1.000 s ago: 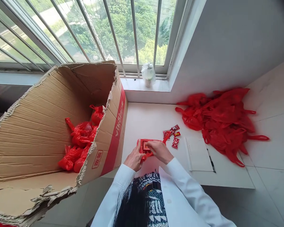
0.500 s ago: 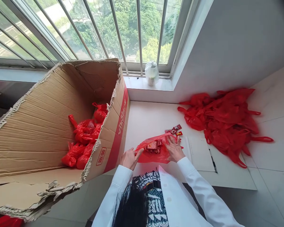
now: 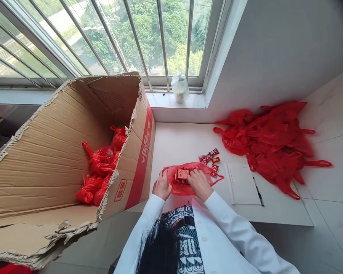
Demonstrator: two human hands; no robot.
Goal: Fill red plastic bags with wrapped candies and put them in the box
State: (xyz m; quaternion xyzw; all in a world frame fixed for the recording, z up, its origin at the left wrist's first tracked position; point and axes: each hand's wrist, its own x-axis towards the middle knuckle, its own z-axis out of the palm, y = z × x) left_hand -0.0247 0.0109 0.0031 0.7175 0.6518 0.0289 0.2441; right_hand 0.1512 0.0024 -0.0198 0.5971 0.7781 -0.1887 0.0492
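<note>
A thin red plastic bag (image 3: 178, 191) lies spread on the white tabletop in front of me, with small red wrapped packets and a pinkish box-like packet (image 3: 183, 174) on it. My left hand (image 3: 162, 185) is closed on the bag's left edge, thumb toward me. Over the bag's right half, my right hand (image 3: 200, 184) has its fingers bent down among the packets; its fingertips are hidden, so what they grip cannot be made out. Just beyond the bag lie several loose wrapped sweets (image 3: 208, 156), some dark red and one with yellow print.
At left stands a large torn-edged cardboard box (image 3: 42, 152) holding several tied red bags (image 3: 101, 158). A heap of red plastic bags (image 3: 274, 140) lies at right. Between are a notebook (image 3: 242, 184) and a pen (image 3: 258, 192). A plastic-wrapped item (image 3: 180, 88) stands on the sill.
My right hand has moved left from the bag's right side onto the packets, its fingers now bent. The bag's right handle and more loose sweets are uncovered. My left hand still holds the left edge.
</note>
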